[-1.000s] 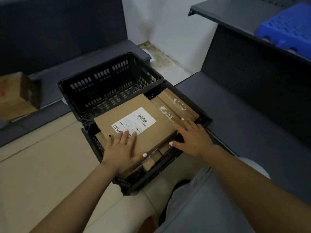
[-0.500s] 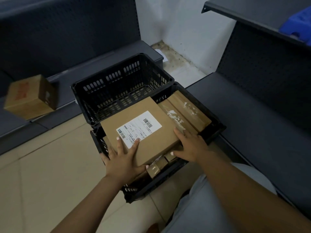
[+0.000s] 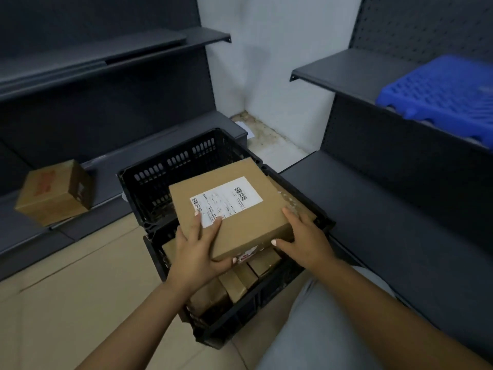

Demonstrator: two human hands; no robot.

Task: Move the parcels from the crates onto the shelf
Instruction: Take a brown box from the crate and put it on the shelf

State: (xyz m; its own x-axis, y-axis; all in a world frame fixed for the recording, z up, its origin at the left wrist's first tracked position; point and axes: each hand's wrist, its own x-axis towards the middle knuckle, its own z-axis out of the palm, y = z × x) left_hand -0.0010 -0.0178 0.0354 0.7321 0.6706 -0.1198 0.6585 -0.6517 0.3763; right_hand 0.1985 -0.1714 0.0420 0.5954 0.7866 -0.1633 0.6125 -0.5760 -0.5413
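Note:
A flat brown parcel with a white barcode label is lifted above the near black crate. My left hand grips its near left corner, fingers on the label and thumb under the edge. My right hand grips its near right corner. Several smaller brown parcels lie in the near crate beneath it. A second black crate stands just behind; its inside is mostly hidden by the lifted parcel.
A brown box sits on the low dark shelf at the left. Another low shelf runs along the right, with a blue crate on the shelf above it. Tan floor lies to the left; my knee is at lower right.
Both hands have taken hold of the labelled parcel and raised it out of the near crate. The camera view has tilted upward, showing more of the shelves.

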